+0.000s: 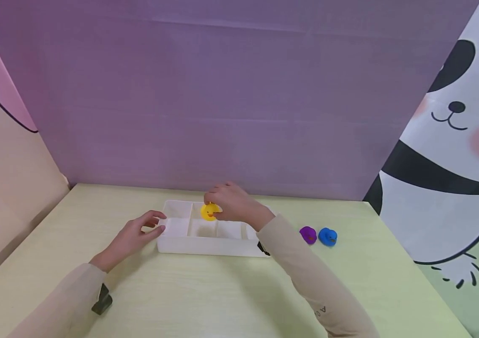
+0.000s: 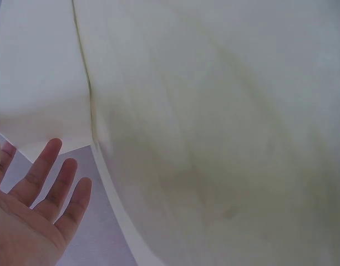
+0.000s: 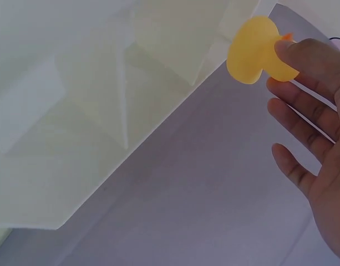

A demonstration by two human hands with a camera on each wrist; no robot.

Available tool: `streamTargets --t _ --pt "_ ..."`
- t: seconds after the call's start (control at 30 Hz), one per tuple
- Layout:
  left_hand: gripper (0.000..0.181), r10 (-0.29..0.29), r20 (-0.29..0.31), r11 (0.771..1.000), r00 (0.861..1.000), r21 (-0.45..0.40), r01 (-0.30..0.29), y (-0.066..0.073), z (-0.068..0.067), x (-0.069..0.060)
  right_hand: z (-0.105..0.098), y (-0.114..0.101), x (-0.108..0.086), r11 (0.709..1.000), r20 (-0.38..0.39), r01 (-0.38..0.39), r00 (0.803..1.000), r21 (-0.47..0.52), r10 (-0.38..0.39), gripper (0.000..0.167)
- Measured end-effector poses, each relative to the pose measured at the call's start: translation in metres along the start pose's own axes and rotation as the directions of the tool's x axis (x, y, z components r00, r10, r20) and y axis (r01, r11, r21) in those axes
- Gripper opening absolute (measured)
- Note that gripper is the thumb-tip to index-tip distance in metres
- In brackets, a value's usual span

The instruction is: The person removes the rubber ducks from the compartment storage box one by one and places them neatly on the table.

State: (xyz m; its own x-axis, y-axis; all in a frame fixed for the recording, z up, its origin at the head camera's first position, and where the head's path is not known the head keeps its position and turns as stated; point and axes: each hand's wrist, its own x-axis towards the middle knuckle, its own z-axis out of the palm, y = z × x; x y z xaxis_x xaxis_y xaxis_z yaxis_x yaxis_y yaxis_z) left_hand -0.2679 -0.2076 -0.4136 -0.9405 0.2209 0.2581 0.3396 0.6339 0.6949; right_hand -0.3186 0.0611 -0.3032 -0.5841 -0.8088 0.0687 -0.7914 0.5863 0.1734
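Note:
A yellow rubber duck [image 1: 209, 211] is pinched between the thumb and fingers of my right hand [image 1: 235, 205], above the second compartment from the left of a white divided tray [image 1: 210, 246]. The right wrist view shows the same duck [image 3: 253, 52] with its orange beak by the thumb. My left hand [image 1: 140, 231] is at the tray's left end, fingers apart and loosely bent, holding nothing; whether it touches the tray I cannot tell. In the left wrist view, the left hand's fingers [image 2: 72, 208] are spread beside the tray's white wall [image 2: 42, 66].
To the right of the tray, a purple rubber duck [image 1: 308, 235] and a blue rubber duck [image 1: 328, 237] sit side by side on the pale wooden table [image 1: 172, 295]. My right forearm crosses over the tray's right end and hides part of it. A purple backdrop [image 1: 222, 117] rises behind the table.

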Motion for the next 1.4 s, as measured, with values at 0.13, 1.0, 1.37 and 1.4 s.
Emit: streamTargets --t 0.13,1.0,1.37,1.4 --pt "0.035 0.001 0.001 1.0 1.0 -0.007 -0.001 0.0 0.0 0.0 0.003 0.008 -0.011 1.0 -0.015 -0.006 1.0 -0.009 0.006 0.024" --pt "0.036 0.005 0.009 1.0 1.0 -0.005 -0.005 0.001 0.002 0.0 0.0 0.057 -0.092 0.99 -0.084 -0.14 0.986 0.021 0.142 0.026" --pt "0.035 0.014 0.009 1.0 1.0 -0.012 -0.013 0.0 0.001 0.001 0.002 0.078 -0.125 0.97 -0.091 -0.238 0.966 0.046 0.241 0.028" --pt "0.035 0.015 0.009 1.0 1.0 -0.013 -0.015 0.0 0.001 0.001 0.002 0.08 -0.128 0.965 -0.079 -0.256 0.963 0.046 0.259 0.029"
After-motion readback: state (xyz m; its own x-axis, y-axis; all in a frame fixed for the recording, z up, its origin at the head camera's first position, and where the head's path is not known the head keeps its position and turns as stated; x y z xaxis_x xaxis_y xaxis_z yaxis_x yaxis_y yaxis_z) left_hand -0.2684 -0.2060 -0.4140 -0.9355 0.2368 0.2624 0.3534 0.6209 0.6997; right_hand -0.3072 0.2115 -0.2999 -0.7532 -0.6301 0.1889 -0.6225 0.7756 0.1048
